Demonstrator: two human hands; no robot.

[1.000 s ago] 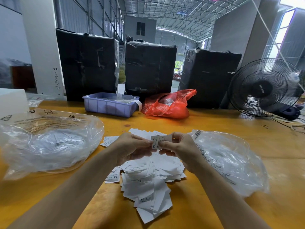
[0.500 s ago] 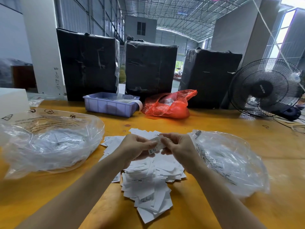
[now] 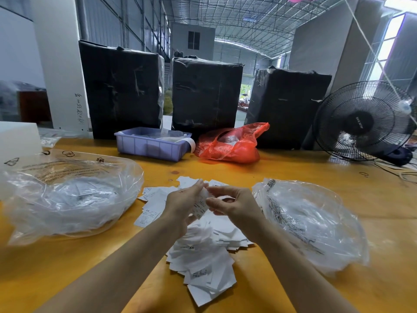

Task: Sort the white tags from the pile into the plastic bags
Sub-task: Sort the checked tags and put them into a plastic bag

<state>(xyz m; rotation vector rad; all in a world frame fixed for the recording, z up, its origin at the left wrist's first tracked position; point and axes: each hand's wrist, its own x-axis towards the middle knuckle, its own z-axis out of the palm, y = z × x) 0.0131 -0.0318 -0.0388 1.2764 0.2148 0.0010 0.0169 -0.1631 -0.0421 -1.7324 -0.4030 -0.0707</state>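
A loose pile of white tags [image 3: 203, 256] lies on the yellow table, right in front of me. Above the pile, my left hand [image 3: 182, 205] and my right hand [image 3: 234, 205] meet, and both pinch a white tag [image 3: 200, 206] that hangs tilted between them. A clear plastic bag [image 3: 67, 195] with white tags inside lies to the left of the pile. To the right of the pile lies a second clear plastic bag [image 3: 316, 224], touching my right forearm.
At the back of the table [image 3: 293, 172] stand a lilac plastic tray [image 3: 151, 146], a red plastic bag [image 3: 228, 145] and three black-wrapped bales [image 3: 203, 93]. A black fan [image 3: 363, 122] with cables stands at the far right. A white box [image 3: 18, 136] sits far left.
The tag was held flat between both hands' fingertips; it has since turned on end and dropped lower, and my left fingers have straightened upward beside it.
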